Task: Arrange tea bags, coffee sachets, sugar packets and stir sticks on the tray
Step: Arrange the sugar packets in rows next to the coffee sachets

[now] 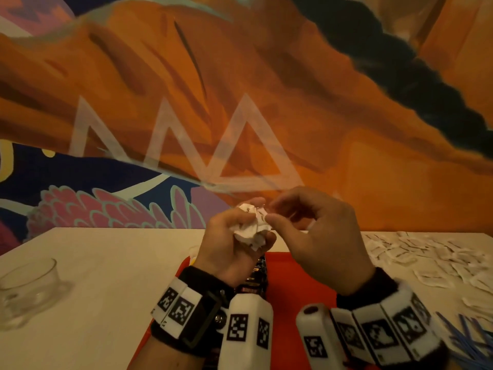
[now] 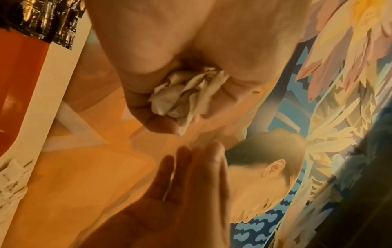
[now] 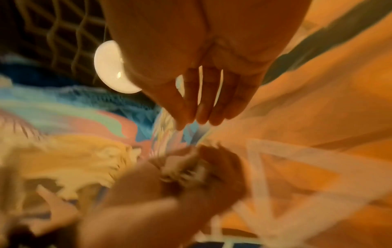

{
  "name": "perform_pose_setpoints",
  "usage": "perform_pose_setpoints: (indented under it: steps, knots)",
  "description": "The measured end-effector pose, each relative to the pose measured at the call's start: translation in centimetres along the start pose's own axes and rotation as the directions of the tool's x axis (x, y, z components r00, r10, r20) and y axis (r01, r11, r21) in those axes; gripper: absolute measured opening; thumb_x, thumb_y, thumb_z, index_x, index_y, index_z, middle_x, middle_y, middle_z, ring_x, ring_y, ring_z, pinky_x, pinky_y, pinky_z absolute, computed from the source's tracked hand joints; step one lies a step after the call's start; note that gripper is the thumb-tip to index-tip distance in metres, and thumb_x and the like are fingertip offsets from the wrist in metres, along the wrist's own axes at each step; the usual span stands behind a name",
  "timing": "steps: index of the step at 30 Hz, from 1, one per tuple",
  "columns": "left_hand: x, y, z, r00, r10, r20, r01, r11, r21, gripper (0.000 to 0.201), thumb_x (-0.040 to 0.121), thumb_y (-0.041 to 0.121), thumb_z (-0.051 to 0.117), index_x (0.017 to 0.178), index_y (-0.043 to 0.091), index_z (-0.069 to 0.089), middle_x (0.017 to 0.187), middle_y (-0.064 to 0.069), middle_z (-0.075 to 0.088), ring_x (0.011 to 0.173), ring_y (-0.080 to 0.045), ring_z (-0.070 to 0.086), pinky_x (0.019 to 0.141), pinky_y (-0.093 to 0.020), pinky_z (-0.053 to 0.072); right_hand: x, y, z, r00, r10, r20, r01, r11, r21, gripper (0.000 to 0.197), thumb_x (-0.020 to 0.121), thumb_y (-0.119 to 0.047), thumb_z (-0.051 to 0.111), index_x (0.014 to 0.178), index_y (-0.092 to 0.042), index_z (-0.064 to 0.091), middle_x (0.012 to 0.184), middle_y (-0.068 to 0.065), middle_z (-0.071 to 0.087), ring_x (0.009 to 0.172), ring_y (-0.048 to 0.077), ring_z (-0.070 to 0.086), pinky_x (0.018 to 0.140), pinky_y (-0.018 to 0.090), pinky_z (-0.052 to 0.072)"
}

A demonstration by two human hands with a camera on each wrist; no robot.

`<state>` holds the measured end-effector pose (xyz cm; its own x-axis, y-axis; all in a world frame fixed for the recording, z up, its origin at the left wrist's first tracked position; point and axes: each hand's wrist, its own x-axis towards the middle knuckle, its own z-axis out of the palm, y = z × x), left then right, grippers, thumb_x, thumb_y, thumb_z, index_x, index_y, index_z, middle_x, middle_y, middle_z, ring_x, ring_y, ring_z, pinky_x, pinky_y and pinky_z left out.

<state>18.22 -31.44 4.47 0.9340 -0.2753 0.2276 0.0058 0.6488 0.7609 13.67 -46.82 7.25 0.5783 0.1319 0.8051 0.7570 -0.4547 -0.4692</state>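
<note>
Behind the pale table [image 1: 106, 263], a mural fills the upper frame. At centre the left hand [image 1: 234, 244] curls tight round a bunch of white packets [image 1: 253, 228], likely gathering them for the red tray [image 1: 288, 284] below; the right hand [image 1: 320, 236], fingers relaxed and empty, hovers just beside.

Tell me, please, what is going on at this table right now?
A person is sorting drink supplies. The left hand holds a bunch of white paper packets in its grip, raised above the red tray. The right hand hovers beside the bunch, fingertips close to it, holding nothing visible. A row of dark sachets already lies on the tray. More white packets are scattered to the right, with blue stir sticks near them and a glass cup to the left.
</note>
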Motion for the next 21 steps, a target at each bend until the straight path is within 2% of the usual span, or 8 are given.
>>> perform_pose_setpoints:
  steps: [2,4,8,12,15,17,19,21]
  knots:
    - [-0.1,-0.1,0.3,0.999,0.013,0.032,-0.014,0.999,0.052,0.053,0.076,0.002,0.056,0.129,0.003,0.054,0.102,-0.017,0.066,0.087,-0.027,0.065,0.068,-0.031,0.054,-0.2,1.1,0.5,0.996,-0.014,0.084,0.023,0.995,-0.1,0.025,0.075,-0.029,0.083,0.098,-0.025,0.071,0.091,-0.018,0.066,0.087,0.0,0.061,0.074,0.014,0.05]
    - [-0.2,-0.4,0.6,0.999,0.043,0.006,-0.043,0.99,0.132,0.043,0.084,0.001,0.052,0.127,0.006,0.055,0.096,-0.013,0.068,0.08,-0.02,0.068,0.057,-0.028,0.052,-0.3,1.6,0.9,0.991,-0.033,0.126,0.051,0.989,-0.142,0.039,0.071,-0.031,0.085,0.107,-0.026,0.07,0.099,-0.017,0.066,0.089,-0.002,0.059,0.077,0.01,0.046]
    - [-0.4,-0.8,1.5,0.997,0.077,-0.033,-0.066,0.968,0.243,0.02,0.095,0.007,0.053,0.114,0.01,0.057,0.089,-0.011,0.062,0.075,-0.019,0.061,0.063,-0.034,0.046,-0.2,1.7,1.2,0.991,-0.081,0.111,0.101,0.976,-0.191,0.052,0.07,-0.024,0.084,0.118,-0.029,0.066,0.097,-0.019,0.064,0.083,-0.005,0.056,0.074,0.006,0.042]
    - [-0.6,-1.0,2.2,0.996,0.073,-0.054,-0.058,0.967,0.25,0.047,0.081,0.035,0.066,0.12,0.01,0.057,0.094,-0.007,0.065,0.084,-0.019,0.062,0.076,-0.04,0.042,-0.5,1.7,1.6,0.982,-0.064,0.176,0.1,0.974,-0.204,0.069,0.068,-0.019,0.081,0.129,-0.036,0.052,0.096,-0.022,0.059,0.079,-0.013,0.051,0.072,0.004,0.041]
    - [-0.9,-0.8,2.1,0.999,0.016,-0.04,-0.008,0.982,0.191,0.052,0.085,0.035,0.06,0.127,0.004,0.055,0.103,-0.011,0.066,0.093,-0.024,0.063,0.075,-0.037,0.045,-0.5,2.1,1.7,0.989,-0.048,0.14,0.075,0.978,-0.194,0.058,0.079,-0.013,0.073,0.126,-0.038,0.05,0.093,-0.015,0.065,0.075,-0.01,0.054,0.067,0.007,0.045]
    - [-0.8,-0.6,1.9,1.0,-0.015,-0.011,0.016,0.99,0.139,0.049,0.089,0.036,0.055,0.123,0.001,0.06,0.104,-0.014,0.066,0.091,-0.025,0.063,0.072,-0.035,0.045,-0.4,2.4,1.6,0.998,-0.015,0.059,0.022,0.993,-0.117,0.04,0.086,-0.009,0.066,0.117,-0.033,0.056,0.088,-0.015,0.068,0.075,-0.006,0.06,0.064,0.008,0.046]
    - [-0.7,-0.6,1.8,1.0,-0.026,-0.009,0.028,0.986,0.166,0.05,0.093,0.049,0.052,0.112,0.005,0.066,0.101,-0.013,0.065,0.084,-0.023,0.06,0.065,-0.033,0.038,-0.3,2.5,1.5,0.999,0.043,-0.003,-0.043,0.999,-0.022,0.02,0.09,-0.01,0.064,0.102,-0.026,0.064,0.084,-0.015,0.068,0.075,-0.001,0.065,0.062,0.014,0.049]
    - [-0.6,-0.7,1.9,0.999,-0.018,-0.044,0.029,0.964,0.265,0.067,0.088,0.067,0.053,0.108,0.006,0.07,0.099,-0.011,0.066,0.08,-0.022,0.058,0.063,-0.031,0.038,-0.1,2.6,1.4,0.987,0.162,-0.011,-0.159,0.98,0.121,0.013,0.093,-0.013,0.064,0.094,-0.025,0.068,0.082,-0.01,0.071,0.075,0.004,0.067,0.062,0.023,0.052]
